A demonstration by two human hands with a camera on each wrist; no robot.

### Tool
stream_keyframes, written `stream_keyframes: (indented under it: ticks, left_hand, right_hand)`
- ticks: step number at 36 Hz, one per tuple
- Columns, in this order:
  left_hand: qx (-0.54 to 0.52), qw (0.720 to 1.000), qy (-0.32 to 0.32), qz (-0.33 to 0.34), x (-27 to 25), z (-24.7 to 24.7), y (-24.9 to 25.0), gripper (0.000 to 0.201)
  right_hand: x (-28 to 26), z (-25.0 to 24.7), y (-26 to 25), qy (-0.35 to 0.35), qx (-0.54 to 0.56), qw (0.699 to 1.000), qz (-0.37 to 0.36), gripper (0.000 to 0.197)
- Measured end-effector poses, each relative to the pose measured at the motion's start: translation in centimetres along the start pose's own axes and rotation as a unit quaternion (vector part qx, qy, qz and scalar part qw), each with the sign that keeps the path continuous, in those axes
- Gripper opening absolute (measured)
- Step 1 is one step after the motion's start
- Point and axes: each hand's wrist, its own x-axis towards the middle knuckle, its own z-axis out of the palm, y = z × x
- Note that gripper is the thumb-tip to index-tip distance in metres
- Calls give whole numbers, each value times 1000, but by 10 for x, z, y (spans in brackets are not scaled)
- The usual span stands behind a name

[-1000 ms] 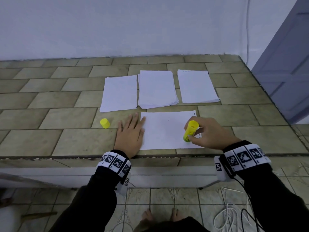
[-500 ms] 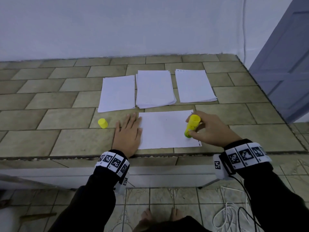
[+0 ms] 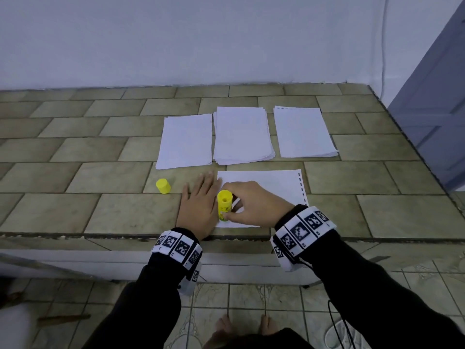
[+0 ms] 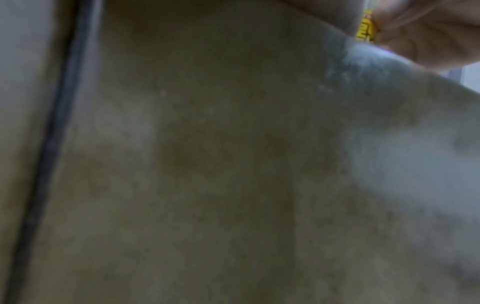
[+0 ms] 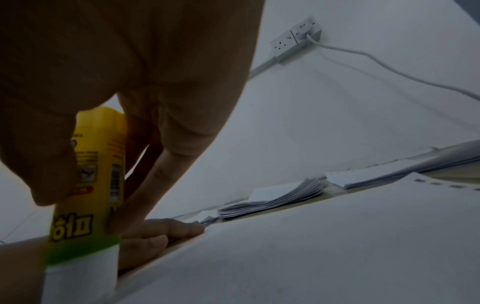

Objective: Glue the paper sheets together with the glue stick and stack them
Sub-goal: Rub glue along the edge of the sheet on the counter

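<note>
Glue stick: lower centre of frame, upright on the sheet's left end, clamped in right hand grip. Left hand flat, fingers apart, pinning that edge. Step: applying glue. Next, likely: lay another sheet on, edges squared.

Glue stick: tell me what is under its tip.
The glue stick, held in the right hand, stands tip down on the near left corner of the single sheet. The contact spot itself is hidden by the stick; the left hand lies flat beside it.
</note>
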Motion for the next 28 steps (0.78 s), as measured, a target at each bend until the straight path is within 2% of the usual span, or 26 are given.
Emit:
stream_keyframes:
  ticks: [7,22,28]
  left_hand:
    - [-15,1000,2,3,-3,-7,6,85]
    - [-16,1000,25,1,-3,-5,6,79]
    - [-21,999,27,0,-2,-4,5,79]
  right_hand:
    - [18,-11,7,1,-23,1000,14,16]
    - [65,-36,27,67,-96,989,89,24]
    - [48,-43,33,112,-47,985,123,19]
